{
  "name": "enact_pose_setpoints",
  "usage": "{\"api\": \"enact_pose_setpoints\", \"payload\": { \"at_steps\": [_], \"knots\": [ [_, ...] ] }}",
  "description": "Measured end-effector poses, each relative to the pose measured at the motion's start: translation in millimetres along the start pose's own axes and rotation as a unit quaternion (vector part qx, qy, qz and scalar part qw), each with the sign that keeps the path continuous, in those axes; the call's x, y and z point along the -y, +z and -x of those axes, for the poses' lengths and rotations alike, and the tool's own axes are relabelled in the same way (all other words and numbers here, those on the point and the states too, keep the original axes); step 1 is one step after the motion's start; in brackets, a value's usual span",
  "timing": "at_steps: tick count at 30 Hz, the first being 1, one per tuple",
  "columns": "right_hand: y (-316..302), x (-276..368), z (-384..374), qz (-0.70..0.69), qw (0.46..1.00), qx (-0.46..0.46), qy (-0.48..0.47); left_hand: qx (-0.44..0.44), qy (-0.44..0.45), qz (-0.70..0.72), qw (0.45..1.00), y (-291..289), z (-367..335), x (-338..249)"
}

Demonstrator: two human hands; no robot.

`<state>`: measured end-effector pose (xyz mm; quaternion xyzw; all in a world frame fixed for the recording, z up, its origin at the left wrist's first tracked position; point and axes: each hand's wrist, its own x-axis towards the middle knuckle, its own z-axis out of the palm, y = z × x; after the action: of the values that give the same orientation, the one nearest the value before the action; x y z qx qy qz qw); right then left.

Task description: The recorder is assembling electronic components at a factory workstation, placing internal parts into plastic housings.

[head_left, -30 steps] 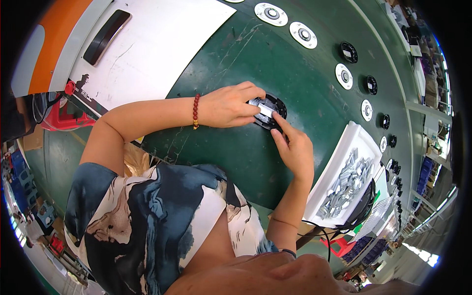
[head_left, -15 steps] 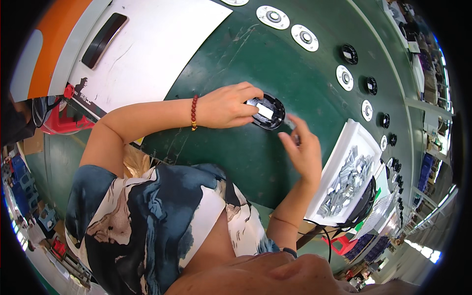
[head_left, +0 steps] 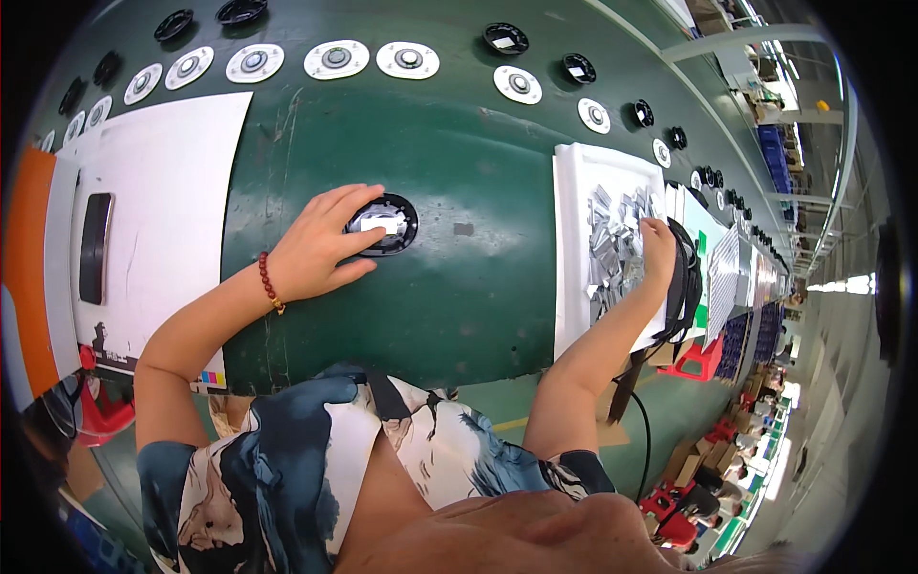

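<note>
On the green tabletop lies a shallow black oval housing (head_left: pixel 406 212) with a white rectangular label inside. My left hand (head_left: pixel 320 244), a red bead bracelet at its wrist, holds the housing from the left. Its fingers reach over the rim and onto the label, with the thumb lower down. My right hand (head_left: pixel 658 253) is over a white tray (head_left: pixel 569 258) at the right. Small silver-grey metal pieces (head_left: pixel 607 239) are heaped in that tray. The right fingers are drawn together among the pieces; what they pinch, if anything, is hidden.
White oval discs (head_left: pixel 408 60) and more black housings (head_left: pixel 506 38) line the far side. A black oblong object (head_left: pixel 96 247) rests on a white sheet (head_left: pixel 182 201) at the left, beside an orange and white machine (head_left: pixel 33 277). Black cables (head_left: pixel 681 277) lie right of the tray.
My right hand has left the housing's side and reached right, into the tray of metal pieces. My left hand stays at the housing. The whole view has turned.
</note>
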<state>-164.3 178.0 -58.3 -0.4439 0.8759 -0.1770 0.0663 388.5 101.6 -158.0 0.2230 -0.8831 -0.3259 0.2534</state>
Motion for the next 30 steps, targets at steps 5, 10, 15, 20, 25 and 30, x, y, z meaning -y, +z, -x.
{"api": "enact_pose_setpoints", "payload": {
  "at_steps": [5,10,15,20,25,30],
  "knots": [
    [35.9,67.5,3.1,-0.012,0.998,0.059,0.007,-0.025,-0.024,-0.024,0.999,-3.2,1.3,-0.6],
    [46.1,68.2,-17.3,0.124,0.98,0.117,-0.102,-0.021,-0.073,0.045,0.996,0.0,-4.2,5.9],
    [51.0,38.1,-28.1,-0.002,0.981,0.184,-0.055,-0.056,-0.092,0.059,0.992,2.7,-22.0,25.4],
    [54.3,53.2,-17.7,-0.023,0.988,0.149,-0.035,-0.159,-0.084,0.024,0.983,-16.0,-66.1,81.9],
    [51.5,56.8,-10.9,-0.011,0.986,0.12,-0.116,-0.221,-0.155,-0.035,0.962,-31.8,-121.9,170.8],
    [54.3,61.5,-10.6,0.018,0.989,0.117,-0.093,-0.22,-0.228,-0.064,0.946,-39.8,-162.2,229.3]
  ]
}}
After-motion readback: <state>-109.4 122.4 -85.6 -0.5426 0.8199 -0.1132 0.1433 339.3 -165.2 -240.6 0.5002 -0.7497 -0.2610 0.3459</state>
